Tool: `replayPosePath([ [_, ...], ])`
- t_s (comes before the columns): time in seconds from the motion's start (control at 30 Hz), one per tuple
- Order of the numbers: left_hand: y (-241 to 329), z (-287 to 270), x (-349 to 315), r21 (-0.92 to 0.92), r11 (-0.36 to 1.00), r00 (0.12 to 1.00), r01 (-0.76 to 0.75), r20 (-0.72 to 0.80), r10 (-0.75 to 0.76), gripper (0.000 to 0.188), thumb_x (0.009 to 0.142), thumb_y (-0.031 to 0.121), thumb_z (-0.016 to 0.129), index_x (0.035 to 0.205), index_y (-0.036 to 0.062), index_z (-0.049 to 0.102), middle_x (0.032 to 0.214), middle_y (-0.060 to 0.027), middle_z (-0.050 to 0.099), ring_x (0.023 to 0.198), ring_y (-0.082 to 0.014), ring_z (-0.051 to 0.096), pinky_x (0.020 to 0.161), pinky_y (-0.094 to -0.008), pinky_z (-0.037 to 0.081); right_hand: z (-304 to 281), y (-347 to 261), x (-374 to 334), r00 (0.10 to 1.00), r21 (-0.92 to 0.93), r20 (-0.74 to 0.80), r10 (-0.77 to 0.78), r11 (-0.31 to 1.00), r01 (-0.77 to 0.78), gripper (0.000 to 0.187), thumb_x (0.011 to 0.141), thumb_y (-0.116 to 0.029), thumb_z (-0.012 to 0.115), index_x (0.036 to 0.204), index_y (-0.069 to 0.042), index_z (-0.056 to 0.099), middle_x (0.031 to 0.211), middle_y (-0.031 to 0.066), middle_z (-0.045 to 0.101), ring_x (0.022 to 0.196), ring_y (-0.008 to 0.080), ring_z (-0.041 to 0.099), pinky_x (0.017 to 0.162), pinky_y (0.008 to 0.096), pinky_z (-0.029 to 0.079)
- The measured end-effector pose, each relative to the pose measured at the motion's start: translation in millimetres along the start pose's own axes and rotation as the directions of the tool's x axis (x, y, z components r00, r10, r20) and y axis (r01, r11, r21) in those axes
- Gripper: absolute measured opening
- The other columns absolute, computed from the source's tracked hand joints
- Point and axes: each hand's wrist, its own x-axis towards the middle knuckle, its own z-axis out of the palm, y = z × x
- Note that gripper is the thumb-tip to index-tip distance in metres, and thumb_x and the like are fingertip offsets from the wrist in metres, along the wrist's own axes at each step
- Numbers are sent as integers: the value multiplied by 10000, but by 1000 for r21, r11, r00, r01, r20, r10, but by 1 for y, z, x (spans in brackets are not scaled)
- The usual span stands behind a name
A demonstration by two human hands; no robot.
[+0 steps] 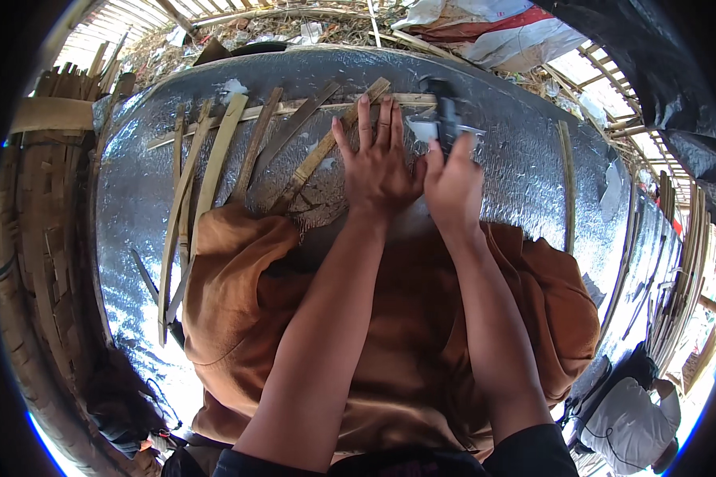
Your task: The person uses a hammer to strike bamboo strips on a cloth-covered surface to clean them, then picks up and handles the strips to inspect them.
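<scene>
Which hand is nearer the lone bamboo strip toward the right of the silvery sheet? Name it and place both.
Right. The right hand, gripping a blurred dark tool, is left of that bamboo strip, not touching it; the left hand is farther left.

LIGHT: bright daylight, entering through slatted structure [119, 36] upper left and gaps at right; openings overexposed | GLARE: hard reflections on silvery surface [525, 191], heaviest at left | SHADOW: brown cloth [418, 318] darkest mid-area | BLUR: motion smear on dark tool [448, 107] at right hand [456, 187] | DISTORTION: fisheye bowing, black rim, bluish fringing in lower corners
</scene>
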Motion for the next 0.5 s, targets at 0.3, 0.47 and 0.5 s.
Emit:
replayPosePath([
  [0.3, -3, -3, -3, -53, 998, 998, -14, -58, 11, 862, 923, 526, 518, 1589, 24, 300, 1685, -101, 263, 1577, -378, 115, 1199, -718, 62, -2, -7, 21, 971, 125, 133, 201, 968, -218, 232, 1019, -145, 603, 1102, 47, 503, 789, 232, 673, 727, 439, 709, 585, 457, 515],
  [0.47, 1, -1, 2, -32, 999, 991, -15, -132, 11, 844, 896, 480, 600, 1556, 20, 346, 1591, -129, 379, 1530, -373, 231, 1179, -697, 145, 13, 46, 2, 823, 29, 151, 548, 829, -558, 262, 1026, -233, 610, 985, 24, 576, 721, 181, 657, 643, 333, 694, 575, 428, 492],
  [0.5, 2, -1, 5, -45, 999, 985, 4, -173, -12, 813, 880, 436, 649, 1526, 19, 385, 1525, -151, 443, 1490, -374, 309, 1159, -689, 202, 14, 48, 3, 767, 141, 145, 625, 754, -641, 280, 1024, -264, 617, 961, 8, 595, 675, 122, 634, 589, 247, 651, 549, 396, 470],
])
